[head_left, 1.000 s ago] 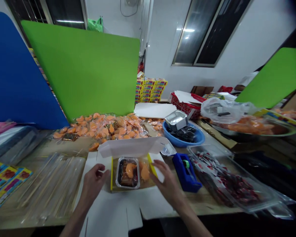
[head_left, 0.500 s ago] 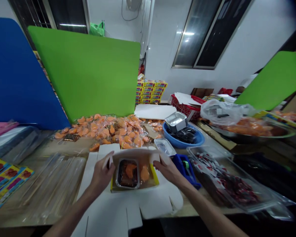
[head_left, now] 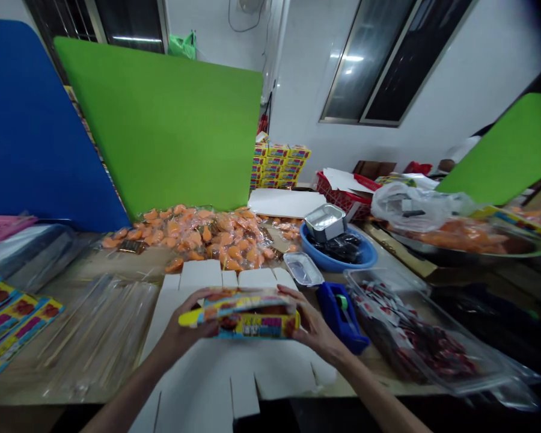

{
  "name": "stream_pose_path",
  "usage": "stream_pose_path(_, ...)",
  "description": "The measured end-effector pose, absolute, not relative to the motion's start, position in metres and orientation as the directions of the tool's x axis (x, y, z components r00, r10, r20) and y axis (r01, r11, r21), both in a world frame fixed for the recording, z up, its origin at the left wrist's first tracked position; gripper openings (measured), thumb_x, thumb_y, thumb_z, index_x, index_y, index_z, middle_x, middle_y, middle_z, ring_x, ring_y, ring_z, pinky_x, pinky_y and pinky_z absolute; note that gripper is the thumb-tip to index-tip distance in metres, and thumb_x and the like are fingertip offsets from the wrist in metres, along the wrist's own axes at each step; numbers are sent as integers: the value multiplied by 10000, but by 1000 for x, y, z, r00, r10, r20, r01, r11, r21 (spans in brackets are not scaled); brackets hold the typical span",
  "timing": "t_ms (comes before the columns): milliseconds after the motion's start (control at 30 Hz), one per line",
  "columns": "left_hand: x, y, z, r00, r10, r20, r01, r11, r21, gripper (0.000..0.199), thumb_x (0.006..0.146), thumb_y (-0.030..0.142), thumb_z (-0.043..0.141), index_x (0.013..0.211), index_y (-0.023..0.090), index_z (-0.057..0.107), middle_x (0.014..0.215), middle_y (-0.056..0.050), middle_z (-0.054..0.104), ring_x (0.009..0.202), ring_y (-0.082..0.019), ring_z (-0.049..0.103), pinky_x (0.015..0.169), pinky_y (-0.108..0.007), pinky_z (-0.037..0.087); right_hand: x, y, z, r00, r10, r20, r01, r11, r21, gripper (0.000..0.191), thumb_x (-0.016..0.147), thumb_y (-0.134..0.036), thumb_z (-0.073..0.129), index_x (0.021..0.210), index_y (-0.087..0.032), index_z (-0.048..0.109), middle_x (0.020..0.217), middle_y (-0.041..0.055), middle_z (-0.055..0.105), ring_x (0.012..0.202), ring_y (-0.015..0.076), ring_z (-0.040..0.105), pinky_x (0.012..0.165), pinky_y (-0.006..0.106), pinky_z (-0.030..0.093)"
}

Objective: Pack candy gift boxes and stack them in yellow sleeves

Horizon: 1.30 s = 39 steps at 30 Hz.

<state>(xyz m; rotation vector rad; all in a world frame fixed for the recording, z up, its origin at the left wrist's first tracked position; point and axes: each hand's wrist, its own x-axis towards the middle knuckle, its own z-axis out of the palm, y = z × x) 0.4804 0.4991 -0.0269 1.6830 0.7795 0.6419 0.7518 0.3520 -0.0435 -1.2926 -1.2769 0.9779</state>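
Over the white card blank (head_left: pixel 193 379), a printed carton (head_left: pixel 247 316) held up
Left hand (head_left: pixel 183 325), right hand (head_left: pixel 315 325): grips clenched on its ends

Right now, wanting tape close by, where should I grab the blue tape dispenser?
Take the blue tape dispenser by its long body, from above and from the side of your right hand. It lies flat and slants away from you, and the green-cored tape roll sits at the far end, leaving the near body free.
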Motion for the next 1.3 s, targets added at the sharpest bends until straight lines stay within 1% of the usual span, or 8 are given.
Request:
stream_pose_path(100,492,508,-2,621,782,-53,127,-33,991,448,764,444,625,1094,144,594,950,-91,666,851,-236,641,724,-333,527,762,368,-38,99,994,52,178,34,-983,776,607,-430,791,1274,-217,457,1178,98,591,1050,288,572,929,434,450)
stream_pose_path(200,503,513,-3,594,804,16,-21,-4,1000,462,685,403,711,1069,165,614,1031,-77,666,953,-233,620,798,-312,510,764,385,-38,166,985,43,145,19,-989,571,632,-372,785,1132,-200,570,1064,73,652,987,269,599,908,426,460)
stream_pose_path(367,521,524,-26,561,828,13,-179,106,978,495,564,246,799,1011,170,600,999,-50,700,901,-224,651,813,-339,525,766,402,-30,89,996,30,-33,33,-999,580,650,-372,758,1162,-197,546,1086,62,644,1002,247,596,887,394,468)
stream_pose_path(567,531,536,-25,530,848,-16,-203,146,968,418,571,240,770,946,144,613,922,-52,723,822,-240,676,741,-354,548,795,412,13,306,932,193,357,76,-931,409,812,-452,533,1110,-173,570,810,14,585,652,131,512,553,240,410)
stream_pose_path(833,532,537,-25,520,854,-10,-193,129,973,415,608,252,750,984,146,610,943,-48,717,837,-232,674,783,-360,536,801,432,54,-68,997,23,567,57,-822,132,828,-311,507,806,-181,507,653,-38,510,571,103,514,522,213,411)
stream_pose_path(1000,532,537,-22,516,856,-10,-214,141,967,462,564,250,778,982,142,614,916,-56,722,808,-234,674,758,-358,539,806,429,53,-146,988,-59,576,36,-816,129,822,-282,496,915,-193,487,726,-27,544,617,121,551,545,230,448)
stream_pose_path(1167,534,534,-22,512,857,-49,-189,168,968,473,553,270,788,973,142,613,914,-69,722,810,-251,675,751,-372,538,788,431,61,-164,986,38,860,162,-485,319,660,-219,671,934,-182,511,886,27,581,771,169,540,641,263,414)
stream_pose_path(1300,528,536,-23,575,816,-47,-191,190,963,527,553,300,783,1021,154,591,991,-89,697,865,-258,660,802,-388,513,770,438,63,-178,984,-18,951,167,-261,372,618,-240,719,907,-180,494,772,6,558,676,161,489,553,248,311)
